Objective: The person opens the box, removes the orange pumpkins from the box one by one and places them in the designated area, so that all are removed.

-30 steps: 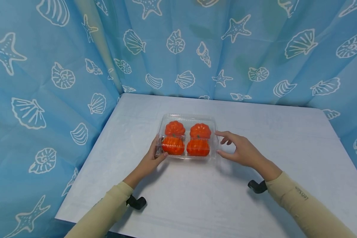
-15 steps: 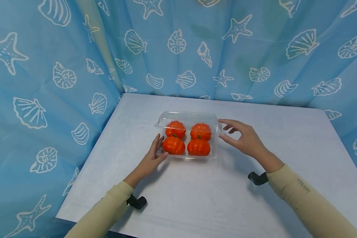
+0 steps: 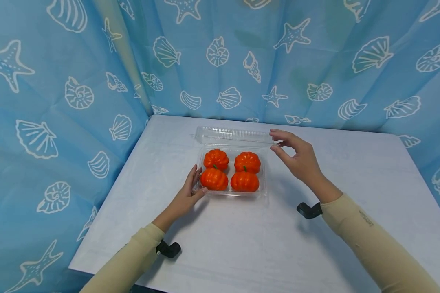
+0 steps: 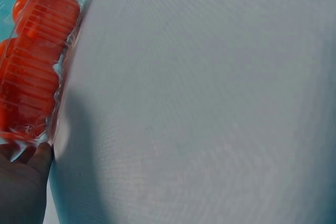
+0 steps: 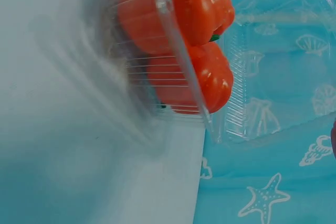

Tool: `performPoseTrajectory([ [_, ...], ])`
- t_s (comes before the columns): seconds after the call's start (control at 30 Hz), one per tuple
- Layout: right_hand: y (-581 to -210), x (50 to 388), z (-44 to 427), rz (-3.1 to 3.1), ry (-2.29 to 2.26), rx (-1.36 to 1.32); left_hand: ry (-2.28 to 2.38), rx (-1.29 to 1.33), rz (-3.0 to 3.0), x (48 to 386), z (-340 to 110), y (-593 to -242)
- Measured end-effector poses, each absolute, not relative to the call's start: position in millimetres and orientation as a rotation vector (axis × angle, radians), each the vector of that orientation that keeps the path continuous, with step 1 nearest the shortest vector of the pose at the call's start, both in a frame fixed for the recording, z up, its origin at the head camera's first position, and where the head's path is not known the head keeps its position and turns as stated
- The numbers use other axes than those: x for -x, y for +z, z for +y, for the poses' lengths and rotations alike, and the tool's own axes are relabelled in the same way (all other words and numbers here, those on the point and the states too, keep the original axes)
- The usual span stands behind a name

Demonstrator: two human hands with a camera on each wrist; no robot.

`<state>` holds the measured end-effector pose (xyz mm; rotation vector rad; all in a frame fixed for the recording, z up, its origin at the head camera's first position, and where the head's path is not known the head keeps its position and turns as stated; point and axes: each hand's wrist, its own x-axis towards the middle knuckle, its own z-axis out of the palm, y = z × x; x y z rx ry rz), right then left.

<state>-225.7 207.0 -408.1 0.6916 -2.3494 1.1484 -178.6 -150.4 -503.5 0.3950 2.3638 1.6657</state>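
Observation:
A clear plastic clamshell box (image 3: 254, 194) stands on the table and holds several orange toy pumpkins (image 3: 214, 179) in two rows. Its hinged lid (image 3: 234, 135) is swung up and back, away from the pumpkins. My left hand (image 3: 186, 195) grips the box's left side, thumb at the front corner and fingers along the wall. In the left wrist view its fingertips touch the box's end. At the lid's right edge, my right hand (image 3: 297, 156) pinches the plastic between thumb and fingers. Only a sliver of a fingertip (image 5: 334, 137) shows in the right wrist view.
A white-covered table (image 3: 227, 240) carries the box. Blue curtains (image 3: 190, 61) with white shell and starfish prints hang behind it and along the left. A black wrist mount (image 3: 168, 249) juts from the left sleeve, another mount (image 3: 309, 210) from the right.
The right hand has lifted the lid from over the pumpkins and swung it back, away from me. My left hand has stayed at the box's left side; box and pumpkins are still.

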Motion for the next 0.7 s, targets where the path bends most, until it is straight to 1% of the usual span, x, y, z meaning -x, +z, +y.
performPoseTrajectory([
  [0.47, -395.2, 240.0, 203.8, -2.326, 1.137, -0.62, 1.669, -0.357, 2.353, 177.0, -149.3, -501.3],
  [0.7, -393.1, 252.1, 205.1, -2.336, 1.107, -0.616, 1.688, -0.407, 2.333, 175.0, -148.7, -496.0],
])
